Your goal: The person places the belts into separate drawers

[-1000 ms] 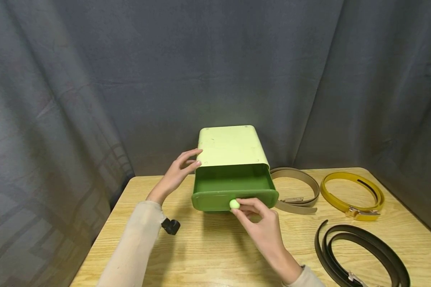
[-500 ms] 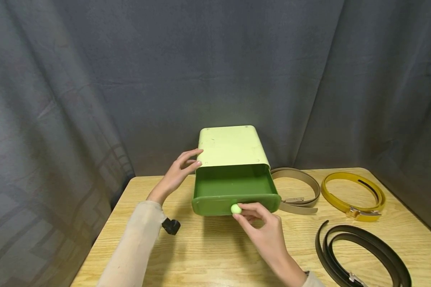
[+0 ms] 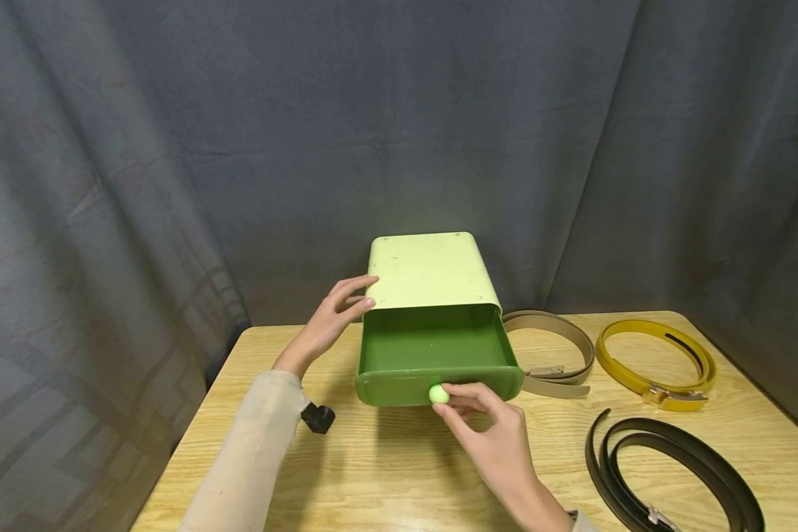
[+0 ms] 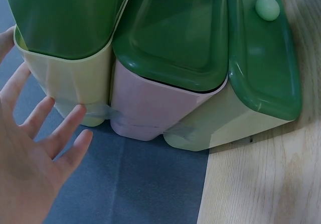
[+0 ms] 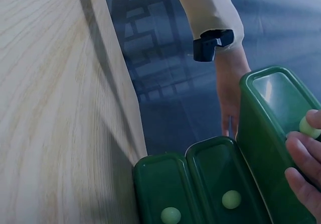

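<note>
a: how far had the work got?
b: opening looked mostly done, i judged. the top drawer (image 3: 399, 388) stood well out of the cabinet (image 3: 432, 270), its green inside in plain view from above. whether it had farther to slide, i couldn't tell.
a: and the rest?
b: below it, the middle drawer (image 4: 170, 38) and the bottom drawer (image 4: 266, 58) sat closed. three belts lay coiled on the table (image 3: 386, 473), all outside the drawers: the tan belt (image 3: 580, 341) just beside the cabinet, the yellow belt (image 3: 621, 375) farther right, the black belt (image 3: 705, 454) nearer the person.
a: what about the hands?
b: the right hand (image 3: 495, 436) came in from the lower right and pinched the drawer's round knob (image 3: 439, 394) between thumb and finger. the left hand (image 3: 326, 321) gripped nothing; its fingers were spread, their tips at the cabinet's left side near the front edge.
a: bracing it?
b: probably, though how hard it pressed, if at all, didn't show. that arm reached forward, its wrist well above the table.
</note>
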Available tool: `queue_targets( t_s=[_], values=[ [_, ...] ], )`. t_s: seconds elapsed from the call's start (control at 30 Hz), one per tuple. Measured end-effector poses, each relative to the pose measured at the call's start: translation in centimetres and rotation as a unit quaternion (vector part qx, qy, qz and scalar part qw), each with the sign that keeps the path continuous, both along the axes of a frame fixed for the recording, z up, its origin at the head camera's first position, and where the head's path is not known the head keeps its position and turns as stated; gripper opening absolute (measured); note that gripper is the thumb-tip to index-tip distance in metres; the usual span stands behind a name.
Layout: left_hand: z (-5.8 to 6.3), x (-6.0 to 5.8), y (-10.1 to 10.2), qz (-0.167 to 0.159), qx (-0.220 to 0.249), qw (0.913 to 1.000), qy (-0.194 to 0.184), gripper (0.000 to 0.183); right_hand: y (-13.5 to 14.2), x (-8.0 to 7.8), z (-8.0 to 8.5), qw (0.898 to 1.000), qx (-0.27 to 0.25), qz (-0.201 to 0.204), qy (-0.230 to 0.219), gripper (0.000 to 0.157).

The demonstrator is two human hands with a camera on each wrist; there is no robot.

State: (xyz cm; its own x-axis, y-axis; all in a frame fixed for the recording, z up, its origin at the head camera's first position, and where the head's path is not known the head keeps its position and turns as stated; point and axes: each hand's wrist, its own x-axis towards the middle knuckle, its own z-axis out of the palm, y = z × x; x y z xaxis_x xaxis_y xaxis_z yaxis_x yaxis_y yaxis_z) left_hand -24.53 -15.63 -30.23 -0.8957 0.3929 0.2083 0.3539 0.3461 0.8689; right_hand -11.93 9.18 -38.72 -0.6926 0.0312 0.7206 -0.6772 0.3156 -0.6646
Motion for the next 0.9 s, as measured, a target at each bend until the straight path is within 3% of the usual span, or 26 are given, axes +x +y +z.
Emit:
queue_targets(
  t_s=[0.13,0.4,0.9],
  values=[
    [-0.2,-0.1,0.0,0.0,0.001,1.0,0.003,0.048,0.1,0.1,-0.1,1.0,0.001,0.006,0.01,0.036],
    [-2.9,-2.6,-0.6,0.003,0.006,0.9999,0.008,0.049,0.2,0.4,-0.4,1.0,0.006,0.008,0.023,0.038],
    [-3.2,-2.7,-0.3,0.002,0.013,0.9997,0.019,0.046,0.4,1.3,-1.2,0.999,0.005,0.02,0.027,0.04]
  ],
)
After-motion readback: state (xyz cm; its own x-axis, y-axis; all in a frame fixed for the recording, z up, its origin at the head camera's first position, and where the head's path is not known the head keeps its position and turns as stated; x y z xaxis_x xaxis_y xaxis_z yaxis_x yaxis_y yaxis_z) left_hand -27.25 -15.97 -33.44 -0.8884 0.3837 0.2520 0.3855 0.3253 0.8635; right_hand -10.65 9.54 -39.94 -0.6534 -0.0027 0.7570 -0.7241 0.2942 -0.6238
